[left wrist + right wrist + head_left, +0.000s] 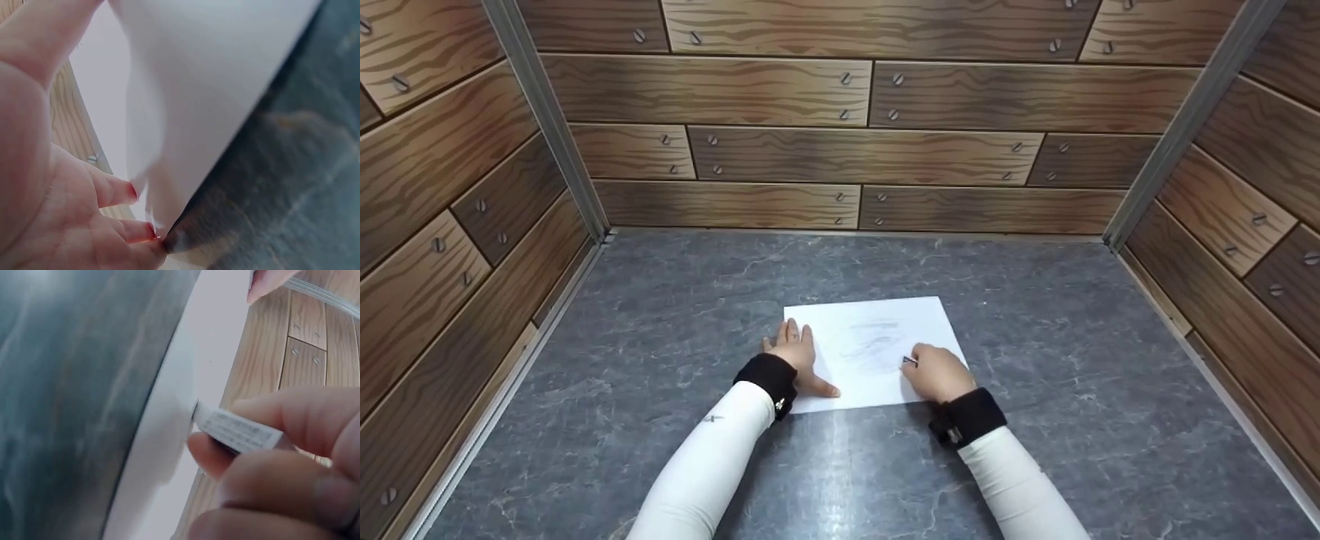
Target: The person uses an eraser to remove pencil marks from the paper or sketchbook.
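A white sheet of paper (877,386) lies on the grey marbled surface, with faint grey pencil-like strokes (877,345) across its middle. My left hand (797,362) rests on the sheet's left side, fingers spread and thumb reaching along the lower edge. In the left wrist view the fingertips (133,191) are right at the paper. Over the sheet's right part, my right hand (939,373) pinches a small white eraser (239,430) in a printed sleeve between thumb and fingers. The eraser's smudged dark end meets the paper in the right wrist view.
The grey marbled tabletop (690,300) spreads around the sheet. Wood-patterned panels (780,154) stand at the back and on both sides, with grey metal posts (551,112) in the corners. Black wrist straps (769,381) and white sleeves (697,457) cover my wrists and forearms.
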Tool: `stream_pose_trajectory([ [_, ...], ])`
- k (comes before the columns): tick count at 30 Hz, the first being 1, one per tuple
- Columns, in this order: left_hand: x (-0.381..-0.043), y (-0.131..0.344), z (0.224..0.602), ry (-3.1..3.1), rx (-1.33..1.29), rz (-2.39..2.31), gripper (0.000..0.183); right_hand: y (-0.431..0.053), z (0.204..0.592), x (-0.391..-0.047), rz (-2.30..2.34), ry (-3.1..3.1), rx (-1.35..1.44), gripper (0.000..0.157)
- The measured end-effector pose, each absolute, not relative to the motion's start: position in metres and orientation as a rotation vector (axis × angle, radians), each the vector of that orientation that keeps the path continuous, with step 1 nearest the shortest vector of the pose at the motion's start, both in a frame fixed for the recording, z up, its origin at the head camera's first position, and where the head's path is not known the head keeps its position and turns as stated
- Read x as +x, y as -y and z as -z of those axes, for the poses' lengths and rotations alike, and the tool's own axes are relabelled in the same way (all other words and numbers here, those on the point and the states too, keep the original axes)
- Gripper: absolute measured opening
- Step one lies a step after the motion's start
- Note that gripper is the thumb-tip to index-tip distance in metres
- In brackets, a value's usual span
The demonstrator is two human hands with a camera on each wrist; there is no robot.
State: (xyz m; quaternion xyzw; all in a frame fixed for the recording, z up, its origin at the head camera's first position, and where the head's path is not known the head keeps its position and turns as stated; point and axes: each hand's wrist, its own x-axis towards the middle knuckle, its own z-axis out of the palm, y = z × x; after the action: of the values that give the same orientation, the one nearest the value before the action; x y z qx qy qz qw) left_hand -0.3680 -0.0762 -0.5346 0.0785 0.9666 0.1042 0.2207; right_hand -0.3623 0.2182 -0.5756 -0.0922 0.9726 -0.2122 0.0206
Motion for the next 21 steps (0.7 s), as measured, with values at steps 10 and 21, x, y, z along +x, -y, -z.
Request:
stream_pose_trajectory([
  [10,-0.3703,0.0768,0.5374,-2.678,0.21,-0.307,0.146,-0.2178,0.5743,-0.3637,0.619,-3.013,-0.232,0.029],
  [21,-0.3695,0.0743,0.5352,-2.677,0.183,-0.305,0.145,-0.215,0.5726,-0.3606,0.64,-2.992,-0.255,0.032],
])
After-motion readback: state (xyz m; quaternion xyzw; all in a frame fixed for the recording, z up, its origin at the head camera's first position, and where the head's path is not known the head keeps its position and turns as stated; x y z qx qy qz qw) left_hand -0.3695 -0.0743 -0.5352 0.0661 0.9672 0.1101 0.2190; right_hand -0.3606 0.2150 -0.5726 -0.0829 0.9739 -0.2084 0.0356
